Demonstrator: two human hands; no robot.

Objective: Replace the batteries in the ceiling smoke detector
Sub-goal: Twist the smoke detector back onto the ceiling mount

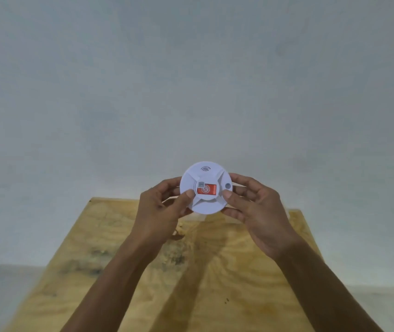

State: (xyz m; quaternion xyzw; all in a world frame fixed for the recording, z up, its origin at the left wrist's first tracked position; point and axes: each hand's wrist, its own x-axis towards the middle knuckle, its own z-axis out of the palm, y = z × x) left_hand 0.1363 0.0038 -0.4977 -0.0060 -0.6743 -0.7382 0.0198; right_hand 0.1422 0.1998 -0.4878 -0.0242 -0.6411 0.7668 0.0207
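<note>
A round white smoke detector [205,173] is held up in front of me, its face toward the camera. It bears a red sticker at its centre, a small wave symbol near the top and a grey button at the right edge. My left hand [164,209] grips its left rim, thumb pressed on the face. My right hand [255,209] grips the right rim, thumb on the face beside the sticker. The detector's back side is hidden. No batteries are in sight.
A stained plywood board [215,271] stretches behind and below my forearms. Around it runs a plain pale grey surface [191,80] that fills the upper view.
</note>
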